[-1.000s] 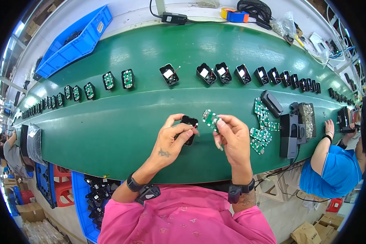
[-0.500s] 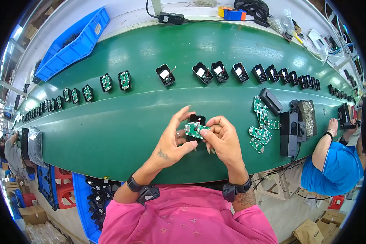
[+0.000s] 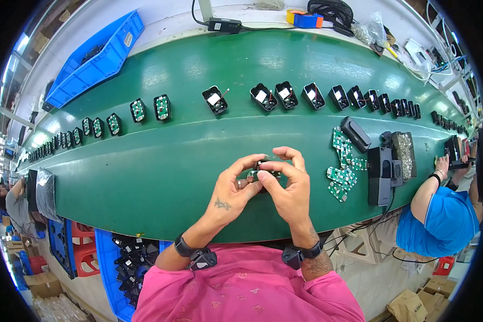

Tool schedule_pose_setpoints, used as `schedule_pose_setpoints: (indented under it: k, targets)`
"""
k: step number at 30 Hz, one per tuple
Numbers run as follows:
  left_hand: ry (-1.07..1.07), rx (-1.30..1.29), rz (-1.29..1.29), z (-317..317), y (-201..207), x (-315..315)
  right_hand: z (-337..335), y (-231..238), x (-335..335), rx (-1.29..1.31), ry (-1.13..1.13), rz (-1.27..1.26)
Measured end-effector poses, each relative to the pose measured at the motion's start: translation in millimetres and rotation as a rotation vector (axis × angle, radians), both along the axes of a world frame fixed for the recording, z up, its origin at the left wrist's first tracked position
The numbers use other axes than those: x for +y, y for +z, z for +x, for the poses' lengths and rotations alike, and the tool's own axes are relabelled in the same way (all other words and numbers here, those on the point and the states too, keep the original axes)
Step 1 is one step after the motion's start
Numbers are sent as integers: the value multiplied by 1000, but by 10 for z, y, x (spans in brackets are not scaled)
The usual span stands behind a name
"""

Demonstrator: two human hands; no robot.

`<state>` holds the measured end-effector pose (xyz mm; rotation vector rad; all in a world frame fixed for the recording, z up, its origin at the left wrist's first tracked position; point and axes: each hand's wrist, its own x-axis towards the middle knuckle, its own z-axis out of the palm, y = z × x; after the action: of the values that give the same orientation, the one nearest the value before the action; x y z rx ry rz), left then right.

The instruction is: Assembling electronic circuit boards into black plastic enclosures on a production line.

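My left hand (image 3: 229,189) is wrapped round the side of a small black plastic housing (image 3: 261,162), mostly hidden by the fingers. A green circuit board (image 3: 251,176) lies at the housing's open face, its edge showing between my hands. My right hand (image 3: 288,189) pinches the board with thumb and forefinger, its other fingers curled over the far side. Whether the board is seated inside the housing cannot be made out. To the right, a loose pile of green circuit boards (image 3: 341,176) rests on the green table (image 3: 145,182).
Open black housings (image 3: 313,96) with white parts and wires line the far right; board-filled housings (image 3: 162,108) line the left. A dark grey device (image 3: 380,177) stands beside a box of small metal parts (image 3: 405,155). A blue crate (image 3: 104,61) stands far left; a co-worker in blue (image 3: 440,222) sits right.
My right hand has closed in on the housing with the board, which lay slanted across it and now shows mostly edge-on. Both hands have drawn closer together.
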<state>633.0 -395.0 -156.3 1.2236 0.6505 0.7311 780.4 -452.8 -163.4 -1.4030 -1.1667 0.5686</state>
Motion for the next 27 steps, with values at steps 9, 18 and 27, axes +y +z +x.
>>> schedule_pose_setpoints:
  k: [9, 18, 27]
  targets:
    - [-11, -56, -182, 58, -30, -87, 8, -74, -94, 19, 28, 36]
    - [-18, -50, -169, 83, -6, -74, 38, -102, -110, 84, 102, 35]
    - [32, -8, -265, 97, 1, -134, 83, -173, -112, 130, 108, 41]
